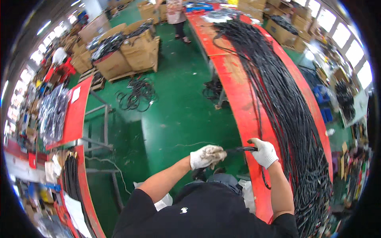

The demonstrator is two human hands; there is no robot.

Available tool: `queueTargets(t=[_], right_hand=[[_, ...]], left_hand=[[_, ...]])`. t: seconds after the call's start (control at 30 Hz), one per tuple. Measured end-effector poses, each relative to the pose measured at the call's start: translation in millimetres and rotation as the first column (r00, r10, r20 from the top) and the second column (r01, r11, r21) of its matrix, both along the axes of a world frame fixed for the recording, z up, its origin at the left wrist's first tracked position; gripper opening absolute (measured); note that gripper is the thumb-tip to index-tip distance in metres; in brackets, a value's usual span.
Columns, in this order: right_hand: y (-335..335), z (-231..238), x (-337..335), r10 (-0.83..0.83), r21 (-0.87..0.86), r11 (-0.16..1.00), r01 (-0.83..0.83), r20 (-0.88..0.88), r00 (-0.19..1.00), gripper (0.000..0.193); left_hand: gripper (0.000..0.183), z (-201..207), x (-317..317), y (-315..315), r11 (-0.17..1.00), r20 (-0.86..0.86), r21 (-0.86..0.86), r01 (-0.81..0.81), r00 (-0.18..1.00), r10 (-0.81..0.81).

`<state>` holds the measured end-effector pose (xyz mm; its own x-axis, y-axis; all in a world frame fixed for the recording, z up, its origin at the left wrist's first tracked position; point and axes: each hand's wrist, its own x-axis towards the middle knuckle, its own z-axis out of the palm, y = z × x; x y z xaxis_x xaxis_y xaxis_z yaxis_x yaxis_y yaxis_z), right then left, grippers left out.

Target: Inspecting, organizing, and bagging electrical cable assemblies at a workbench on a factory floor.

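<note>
Handling of a cable, seen from above. The left hand [207,156], in a soiled white glove, is held over the green floor [178,99], its fingers curled around one end portion of a black cable [241,149]. The right hand [265,154], likewise gloved, is at the near left edge of a long red counter [233,89], its fingers grasping the same cable. Between the hands the cable runs roughly level, crossing the gap from floor to counter; just below the right hand, a dark loop hangs along the counter's surface. To the right, a thick bundle of black cables [283,91] extends along the counter, its strands densely tangled toward the near end. On the floor, well apart from the hands, lies a loose heap of dark cables [137,94]; beyond it, large cardboard boxes [137,55] filled with dark goods stand on a pallet. At left, a second red counter [79,109] carries a pile of plastic-wrapped packs [55,111], and nearer the viewer a bunch of straight black cables [71,170] rests lengthwise. At top, another person [176,14] stands beside the long counter's far part.
</note>
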<state>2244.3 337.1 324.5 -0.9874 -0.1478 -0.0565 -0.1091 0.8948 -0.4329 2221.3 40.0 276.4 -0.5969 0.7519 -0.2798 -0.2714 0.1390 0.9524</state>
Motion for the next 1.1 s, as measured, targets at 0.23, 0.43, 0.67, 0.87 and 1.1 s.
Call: queueTargets(t=[0.23,0.43,0.67,0.87,1.1], right_hand=[[-17.7,-10.2,-96.4,0.090,-0.301,0.954,-0.004,0.273,0.958,0.037],[20.9,-41.6,-184.4,0.096,-0.306,0.952,0.013,0.340,0.936,0.035],[83.6,-70.0,-280.9,0.144,-0.437,0.898,0.057,0.414,0.899,0.036],[131.2,-74.4,-323.2,0.169,-0.642,0.692,0.331,0.589,0.790,0.039],[137.5,-68.0,-338.0,0.029,-0.596,0.798,0.090,0.187,0.982,0.038]], left_hand=[[0.026,24.7,-77.8,-145.9,0.784,-0.141,0.086,-0.614,0.772,0.620],[0.025,53.8,-164.5,-282.3,0.367,-0.086,0.263,-0.892,0.357,0.930],[0.033,82.5,-269.4,-321.7,0.081,-0.376,0.074,-0.994,0.047,0.925],[0.033,62.1,-336.1,-307.5,-0.125,-0.281,0.179,-0.976,-0.172,0.944],[0.040,46.3,-429.5,-255.5,-0.077,-0.288,0.129,-0.989,-0.111,0.951]])
